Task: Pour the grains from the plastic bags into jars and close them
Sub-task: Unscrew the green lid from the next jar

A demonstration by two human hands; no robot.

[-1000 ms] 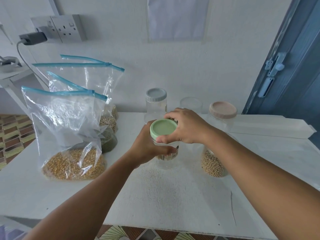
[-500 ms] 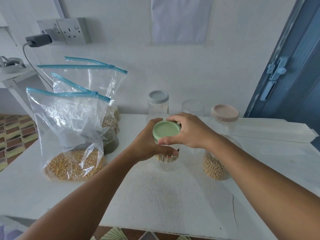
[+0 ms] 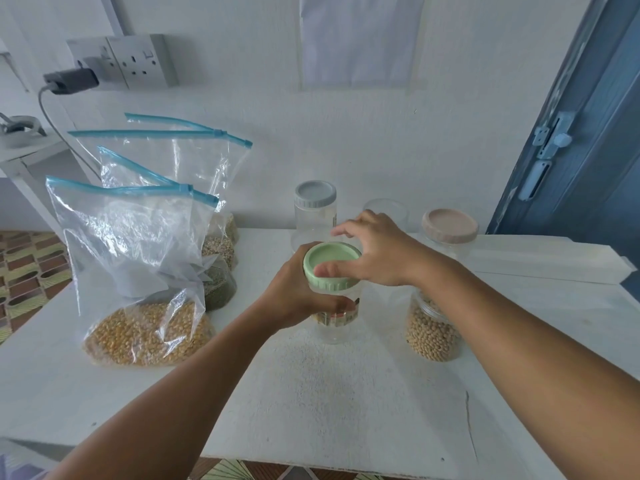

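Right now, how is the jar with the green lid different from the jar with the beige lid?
The green-lidded jar looks empty and narrower; the beige-lidded jar holds pale beans and looks wider. The left hand grips the green-lidded jar while the right hand touches its lid; nothing holds the beige-lidded jar. Both are clear, upright and capped on the white table.

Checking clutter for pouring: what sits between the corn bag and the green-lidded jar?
Head view: only bare white table between the corn bag and the green-lidded jar, apart from the left hand gripping that jar.
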